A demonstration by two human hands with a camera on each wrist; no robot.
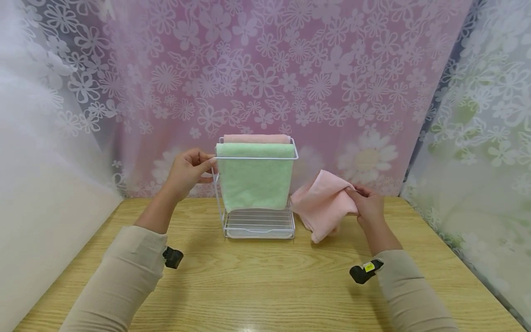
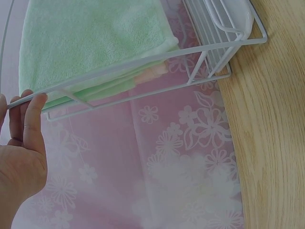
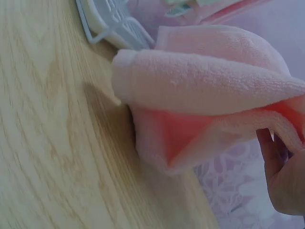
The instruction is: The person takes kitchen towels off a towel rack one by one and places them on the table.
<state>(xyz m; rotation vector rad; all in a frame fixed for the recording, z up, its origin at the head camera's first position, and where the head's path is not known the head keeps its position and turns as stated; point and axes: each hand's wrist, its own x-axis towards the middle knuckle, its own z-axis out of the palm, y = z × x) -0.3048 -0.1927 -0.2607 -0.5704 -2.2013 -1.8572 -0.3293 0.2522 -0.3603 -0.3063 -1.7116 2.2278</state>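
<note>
The left hand (image 1: pixel 187 173) pinches the upper left corner of the white wire rack (image 1: pixel 257 158), thumb and fingers closed round the rod. A beige, rolled sleeve (image 1: pixel 128 267) covers that forearm. The rack stands upright on the table (image 1: pixel 257 281), taller than wide, its bars running left to right. Over these hang a light green towel (image 1: pixel 255 182), folded edge up and lower edge down, slightly wider than tall, and behind it a pink towel (image 1: pixel 257 138), only its top strip visible in the head view. The rack's thin rods are smooth, and a shallow white tray (image 1: pixel 259 234) with rounded corners sits beneath its slatted base. The green fabric has a soft, looped pile.

Just right of the rack is the loose pink cloth (image 1: pixel 325 205), one corner peaking upward, another pointing down toward the table; whether that tip touches is unclear. Crumpled folds make its long axis hard to tell. It is fluffy, with a thick rolled fold and a deeper pink hollow in the right wrist view. The right hand (image 1: pixel 370 205) grips its right edge between thumb and fingers. The table has a yellowish wood grain.
</note>
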